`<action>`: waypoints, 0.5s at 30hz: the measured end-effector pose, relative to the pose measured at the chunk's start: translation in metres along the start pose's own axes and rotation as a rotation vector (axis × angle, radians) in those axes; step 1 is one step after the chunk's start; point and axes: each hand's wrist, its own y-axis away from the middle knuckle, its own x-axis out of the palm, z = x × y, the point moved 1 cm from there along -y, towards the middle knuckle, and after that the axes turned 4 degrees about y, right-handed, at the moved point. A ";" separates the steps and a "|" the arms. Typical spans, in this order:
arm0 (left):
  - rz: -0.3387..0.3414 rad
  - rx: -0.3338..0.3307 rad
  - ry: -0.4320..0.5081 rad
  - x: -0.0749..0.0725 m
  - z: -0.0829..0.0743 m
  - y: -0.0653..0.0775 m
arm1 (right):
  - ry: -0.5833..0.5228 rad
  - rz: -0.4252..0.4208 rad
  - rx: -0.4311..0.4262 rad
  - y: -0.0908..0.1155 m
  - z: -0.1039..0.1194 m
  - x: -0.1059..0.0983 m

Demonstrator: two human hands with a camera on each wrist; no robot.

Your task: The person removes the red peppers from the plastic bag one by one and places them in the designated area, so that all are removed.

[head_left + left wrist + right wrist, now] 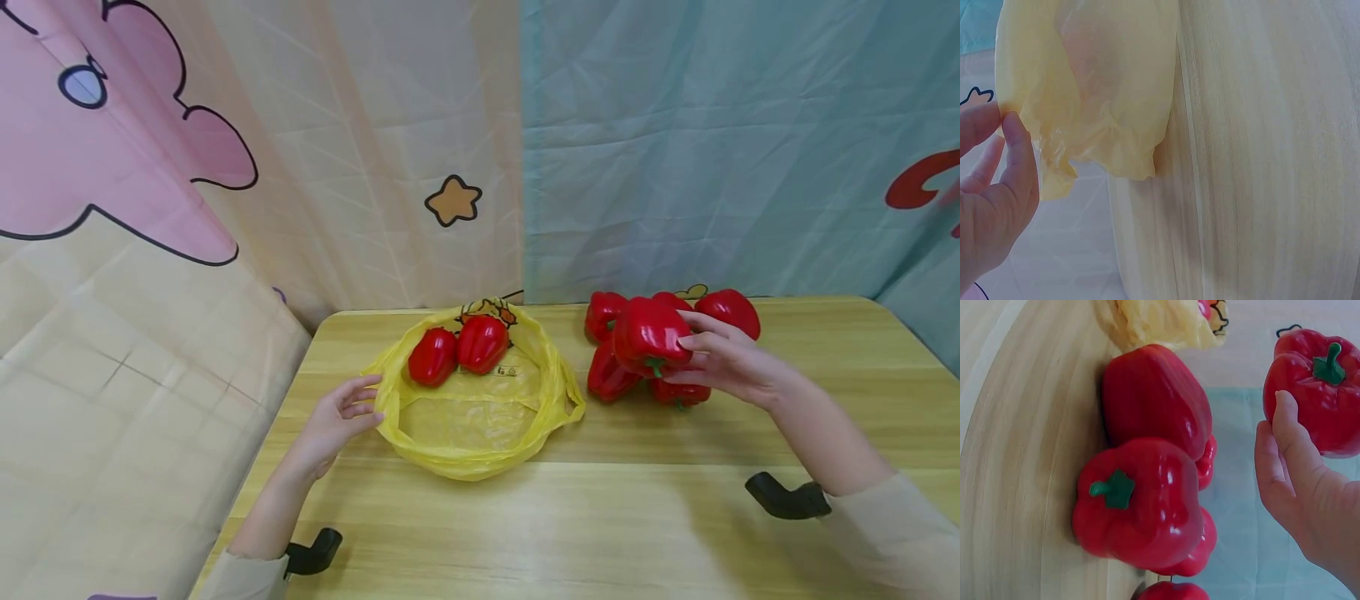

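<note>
A yellow plastic bag (468, 462) stands with its mouth spread wide, and two red bell peppers (482, 343) lie inside it toward the back. My left hand (337, 423) pinches the bag's left rim between thumb and fingers; the left wrist view shows the thin plastic (1116, 81) hanging from them. Above the pile on the right, my right hand (726, 360) grips a red bell pepper (649, 332), its green stem turned toward me. The right wrist view shows this held pepper (1310, 394) clear of the others.
Several more red bell peppers (613, 372) are heaped on the wooden table (600, 525), to the right of the bag. One pepper (729, 313) sits at the heap's far right. Behind the table's back edge hangs a printed curtain (675, 167).
</note>
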 end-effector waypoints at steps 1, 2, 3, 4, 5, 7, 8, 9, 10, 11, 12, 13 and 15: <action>0.000 0.000 0.001 0.000 0.000 0.000 | 0.005 0.008 -0.004 0.001 0.000 -0.002; 0.000 0.000 0.002 0.000 0.000 0.000 | 0.004 0.014 -0.008 0.002 0.000 -0.004; 0.001 0.000 0.002 0.000 0.000 0.000 | 0.002 0.020 -0.009 0.003 0.000 -0.006; 0.001 0.001 0.002 0.000 0.000 0.000 | -0.003 0.026 -0.011 0.005 0.000 -0.008; 0.001 0.001 0.001 0.000 0.000 0.000 | -0.009 0.034 -0.015 0.006 -0.001 -0.010; 0.000 0.001 0.000 0.000 0.000 0.000 | -0.018 0.053 -0.023 0.008 0.000 -0.013; 0.001 0.001 -0.001 0.000 0.000 0.000 | -0.022 0.058 -0.026 0.009 0.000 -0.014; 0.001 0.001 0.000 0.000 -0.001 0.000 | -0.024 0.059 -0.028 0.011 0.000 -0.016; 0.001 0.001 0.000 0.000 -0.001 0.000 | -0.025 0.057 -0.028 0.012 0.000 -0.017; 0.001 0.001 0.001 0.000 -0.001 0.000 | -0.025 0.053 -0.025 0.013 0.001 -0.018; 0.000 0.000 0.001 0.000 -0.001 0.000 | -0.024 0.046 -0.019 0.014 0.001 -0.019; -0.001 -0.001 0.001 0.000 -0.001 0.000 | -0.025 0.042 -0.015 0.015 0.001 -0.021; -0.003 -0.003 0.000 0.000 0.000 0.000 | -0.017 0.027 -0.003 0.017 0.001 -0.023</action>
